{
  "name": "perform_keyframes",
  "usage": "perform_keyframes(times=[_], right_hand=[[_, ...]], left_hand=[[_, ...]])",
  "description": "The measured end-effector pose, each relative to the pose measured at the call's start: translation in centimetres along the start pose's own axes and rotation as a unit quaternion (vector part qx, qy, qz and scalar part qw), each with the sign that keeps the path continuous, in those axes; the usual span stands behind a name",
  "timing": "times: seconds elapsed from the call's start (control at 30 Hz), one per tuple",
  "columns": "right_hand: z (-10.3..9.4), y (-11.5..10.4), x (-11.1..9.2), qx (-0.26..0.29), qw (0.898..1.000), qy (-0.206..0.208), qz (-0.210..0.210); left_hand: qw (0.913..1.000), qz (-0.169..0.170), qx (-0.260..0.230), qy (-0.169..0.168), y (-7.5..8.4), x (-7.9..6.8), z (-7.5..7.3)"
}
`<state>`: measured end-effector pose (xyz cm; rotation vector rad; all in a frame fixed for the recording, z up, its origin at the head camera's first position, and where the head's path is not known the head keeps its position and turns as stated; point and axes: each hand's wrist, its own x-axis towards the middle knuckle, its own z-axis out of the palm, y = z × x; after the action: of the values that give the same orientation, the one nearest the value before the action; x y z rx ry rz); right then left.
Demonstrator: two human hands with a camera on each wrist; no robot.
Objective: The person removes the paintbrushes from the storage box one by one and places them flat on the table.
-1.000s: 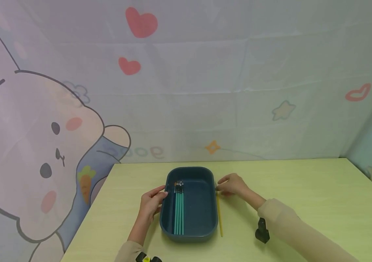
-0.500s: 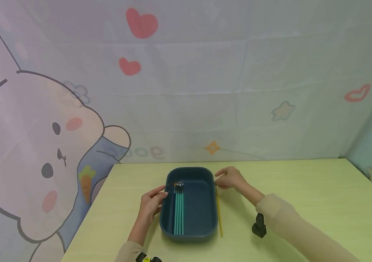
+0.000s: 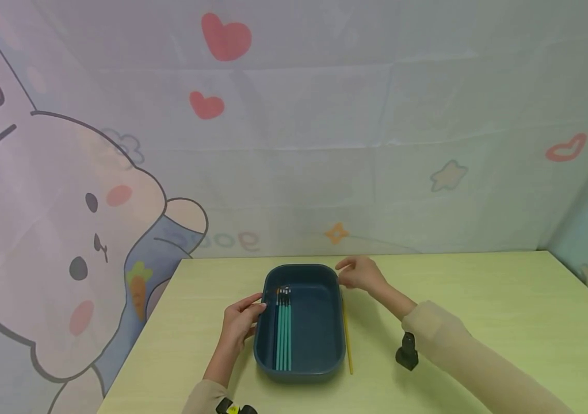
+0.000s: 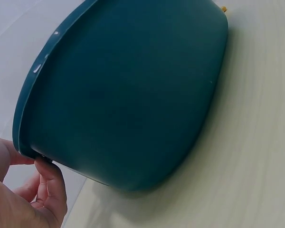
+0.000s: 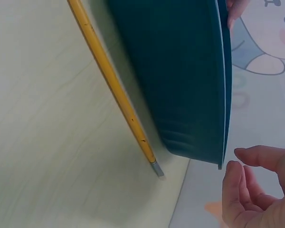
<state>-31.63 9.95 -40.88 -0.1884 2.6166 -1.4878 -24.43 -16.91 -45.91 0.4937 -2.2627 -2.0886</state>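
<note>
A dark teal plastic tray (image 3: 317,333) with rounded corners stands on the table. Its left rim is pinched between thumb and fingers of my left hand (image 3: 237,325), whose grip shows in the left wrist view. Along the tray's left side lie several paintbrushes (image 3: 284,336) with turquoise handles, beside a dark blue one (image 3: 275,339). A yellow-handled paintbrush (image 5: 114,85) lies on the table just outside the tray's right wall. Near the far right corner is my right hand (image 5: 261,190), thumb and fingertips slightly apart, a small gap from the rim, holding nothing.
The pale yellow-green table (image 3: 480,310) extends well to the right of the tray. Behind it hangs a printed cloth backdrop (image 3: 294,172) with hearts and a rabbit. A black wrist camera (image 3: 407,352) hangs below the right sleeve.
My right hand has moved away from the yellow paintbrush's far end, up along the tray's right side to its far corner. The left hand, tray and brushes have stayed in place.
</note>
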Motion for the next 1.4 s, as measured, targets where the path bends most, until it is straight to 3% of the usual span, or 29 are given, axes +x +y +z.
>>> perform_keyframes(times=[0.47,0.73,0.97,1.23,1.4], right_hand=[[1.2,-1.9,0.3,0.015,0.997,-0.008,-0.073],[2.3,-2.1,0.5,0.043,0.997,-0.025,-0.06],[3.7,-2.4,0.5,0.029,0.997,-0.03,-0.066],[4.9,-2.6,0.4,0.047,0.997,-0.051,-0.039],[5.5,-2.2,0.6,0.047,0.995,-0.064,-0.052]], left_hand=[[1.0,-0.001,0.004,0.002,0.3,0.0,-0.1],[1.0,-0.004,0.001,-0.001,0.4,0.1,0.1],[0.9998,-0.014,-0.008,-0.007,0.3,-0.1,0.1],[0.9995,-0.002,-0.025,-0.018,0.5,-0.5,-0.1],[0.9995,-0.002,-0.028,-0.018,0.5,-0.7,-0.1]])
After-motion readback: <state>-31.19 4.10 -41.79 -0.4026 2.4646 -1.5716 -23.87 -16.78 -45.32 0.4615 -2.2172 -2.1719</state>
